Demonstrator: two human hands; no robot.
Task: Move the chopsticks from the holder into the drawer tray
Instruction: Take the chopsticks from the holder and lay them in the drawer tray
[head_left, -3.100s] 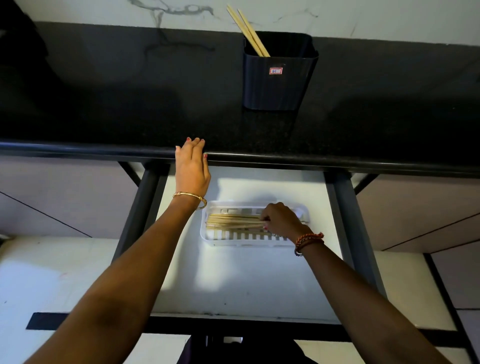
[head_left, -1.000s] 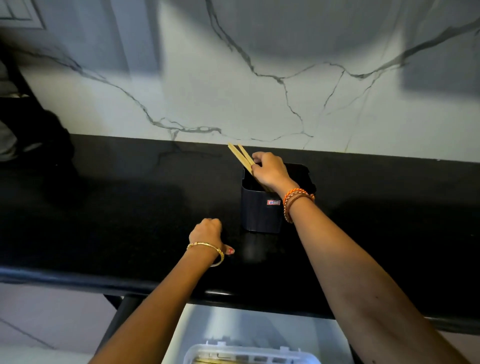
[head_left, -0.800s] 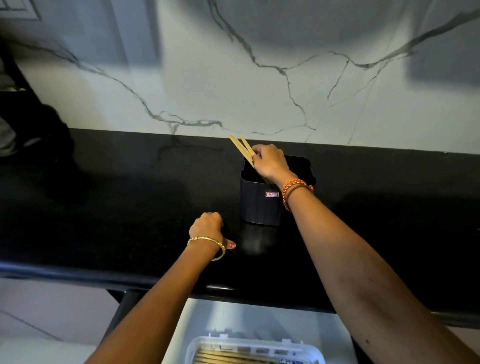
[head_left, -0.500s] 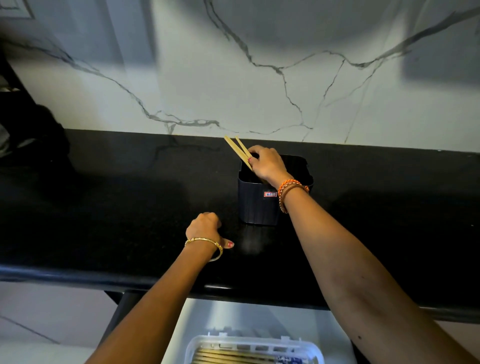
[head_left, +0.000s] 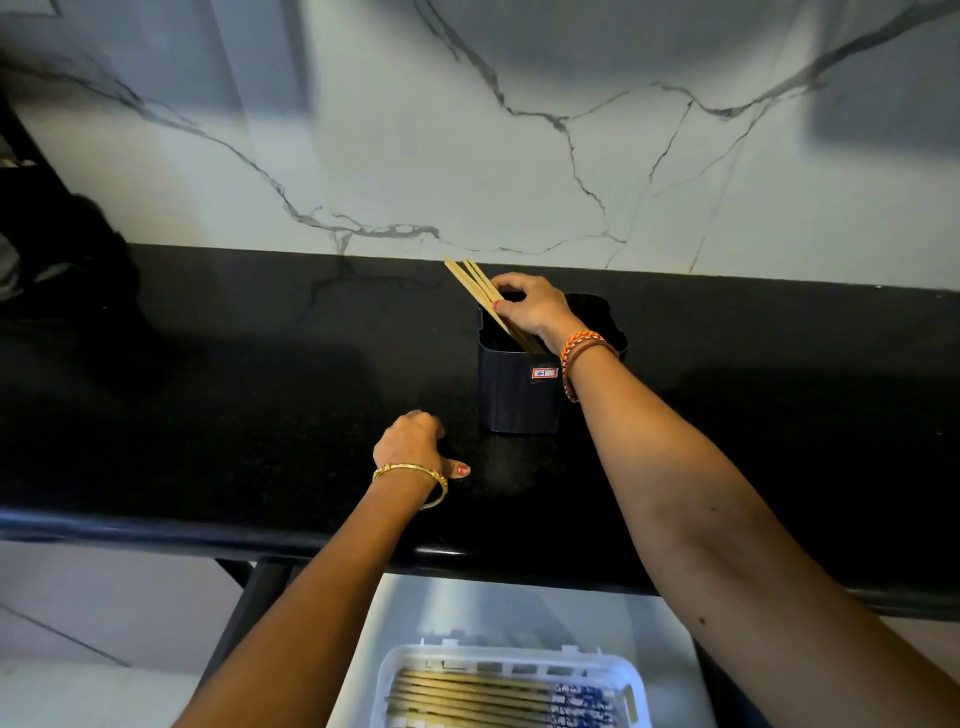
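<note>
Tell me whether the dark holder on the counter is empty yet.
Not empty: chopsticks lean out of the holder past its far-left rim, pinched by the right hand.

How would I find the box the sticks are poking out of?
Look along the black counter under the marble wall. Near its middle stands a dark, ribbed holder, with the right hand at its rim gripping chopsticks. It is the only upright tub, with a small red-edged sticker on its front.
</note>
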